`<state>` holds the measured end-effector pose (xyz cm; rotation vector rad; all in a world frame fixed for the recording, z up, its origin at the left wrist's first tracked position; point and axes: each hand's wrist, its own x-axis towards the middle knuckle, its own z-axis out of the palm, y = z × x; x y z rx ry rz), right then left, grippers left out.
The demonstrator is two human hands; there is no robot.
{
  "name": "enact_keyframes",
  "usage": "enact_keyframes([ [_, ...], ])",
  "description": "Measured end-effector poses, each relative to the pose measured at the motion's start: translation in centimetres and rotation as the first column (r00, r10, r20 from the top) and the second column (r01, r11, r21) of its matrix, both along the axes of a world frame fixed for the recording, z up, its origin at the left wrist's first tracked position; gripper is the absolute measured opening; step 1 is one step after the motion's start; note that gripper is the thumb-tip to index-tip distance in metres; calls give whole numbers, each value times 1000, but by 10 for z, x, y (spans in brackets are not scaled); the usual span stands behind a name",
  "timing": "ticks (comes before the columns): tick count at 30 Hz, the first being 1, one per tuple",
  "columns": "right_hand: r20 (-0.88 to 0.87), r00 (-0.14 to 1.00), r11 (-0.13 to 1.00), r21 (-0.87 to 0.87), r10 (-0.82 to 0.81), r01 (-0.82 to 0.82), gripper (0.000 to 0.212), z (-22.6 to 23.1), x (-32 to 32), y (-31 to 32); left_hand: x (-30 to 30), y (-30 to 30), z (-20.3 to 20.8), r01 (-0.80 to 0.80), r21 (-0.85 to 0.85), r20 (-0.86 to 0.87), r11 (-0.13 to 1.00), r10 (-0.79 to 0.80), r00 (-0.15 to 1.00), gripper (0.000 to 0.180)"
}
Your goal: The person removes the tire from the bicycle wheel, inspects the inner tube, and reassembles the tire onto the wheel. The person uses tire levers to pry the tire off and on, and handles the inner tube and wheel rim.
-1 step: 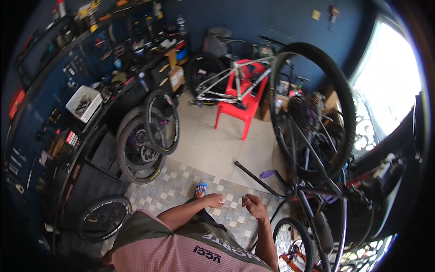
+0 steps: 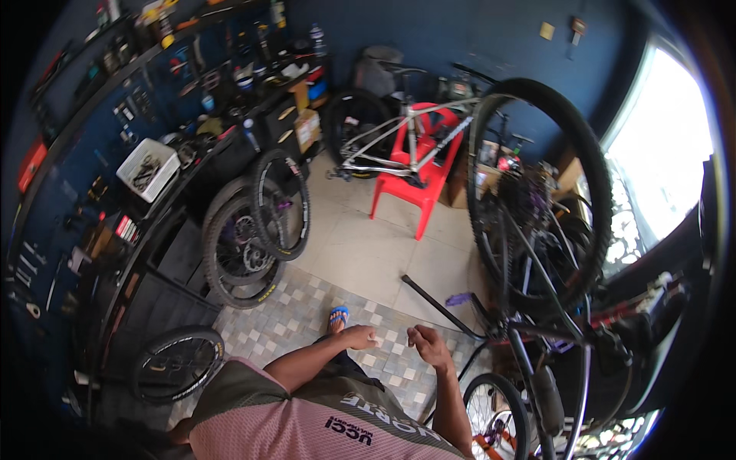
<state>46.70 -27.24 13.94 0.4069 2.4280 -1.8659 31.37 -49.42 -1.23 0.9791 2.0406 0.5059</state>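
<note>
1. Both my hands are out in front of my chest, close together but not touching. Left hand [image 2: 359, 336] is a loose fist with knuckles up, right hand [image 2: 426, 343] is half curled with the fingers bent in. Neither one is holding anything.
2. The nearest thing is the bike [image 2: 537, 291] up on my right side, front wheel [image 2: 537, 192] raised. It lies to the right of and beyond my hands, and my right hand is clearly the nearer one, well closer than the left.
3. A black bar [image 2: 437, 303] on the floor [image 2: 368, 253] runs from just past my right hand up and left, long axis diagonal, with a small purple bit [image 2: 458, 298] beside it.
4. My foot in a blue sandal [image 2: 338, 316] sits just past my left hand on the patterned tiles.
5. Further out: loose wheels [image 2: 257, 230] leaning at the bench on my left, red chair [image 2: 418, 180] with a silver frame [image 2: 406, 138] across it at the far wall.
6. Compared with the earlier frame, nothing differs that I can spot: same hands, same spots.
</note>
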Motion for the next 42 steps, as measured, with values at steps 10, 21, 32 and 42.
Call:
enact_keyframes([
  [10, -198, 944, 941, 269, 265, -208, 21, 67, -420, -87, -209, -187, -43, -657, 180, 67, 733, 657, 751, 47],
  [21, -374, 765, 830, 426, 524, -360, 20, 134, -820, -213, -414, -336, 6, -938, 212, 126, 275, 944, 305, 45],
  [32, -295, 611, 616, 667, 735, -419, 12, 73, -1202, -322, -466, -300, 37, -969, -28, -104, -247, 964, -243, 47],
  [42, 55, 116, 58, 617, 992, -785, 19, -2, -1331, -401, -605, -132, 83, -829, -110, 37, -548, 832, -554, 44],
])
